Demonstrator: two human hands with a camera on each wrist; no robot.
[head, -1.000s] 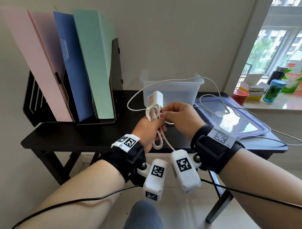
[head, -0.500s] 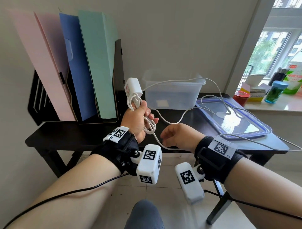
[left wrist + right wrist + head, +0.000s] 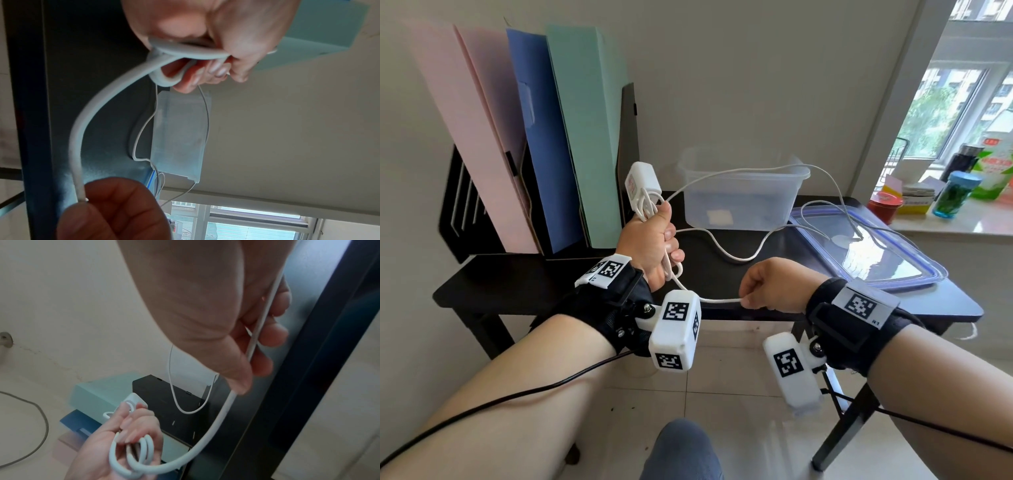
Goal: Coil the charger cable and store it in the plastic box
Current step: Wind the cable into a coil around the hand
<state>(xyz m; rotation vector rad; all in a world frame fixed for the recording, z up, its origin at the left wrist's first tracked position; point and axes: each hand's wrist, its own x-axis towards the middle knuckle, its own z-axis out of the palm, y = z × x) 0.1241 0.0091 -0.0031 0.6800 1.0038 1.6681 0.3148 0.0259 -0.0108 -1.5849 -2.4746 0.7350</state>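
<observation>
My left hand (image 3: 654,245) grips a bundle of white cable loops (image 3: 131,457), with the white charger plug (image 3: 642,183) sticking up above the fist. From the bottom of that fist the white cable (image 3: 717,300) runs right to my right hand (image 3: 774,289), which pinches it between thumb and fingers near the table's front edge. In the right wrist view the cable (image 3: 261,324) passes through the curled fingers. Beyond, loose cable (image 3: 825,178) arcs over the clear plastic box (image 3: 743,202) and onto the lid (image 3: 887,263).
A black desk (image 3: 534,287) holds a black file rack (image 3: 465,205) with pink, blue and green folders (image 3: 582,137) at the left. The blue-rimmed lid lies at the right. Bottles and tins (image 3: 955,195) stand on the windowsill. A trailing end of cable (image 3: 971,330) hangs off the desk's right edge.
The hands, close together at the coil a second ago, have drawn apart. My left hand rose to the left with plug and loops; my right slid down and right along the cable.
</observation>
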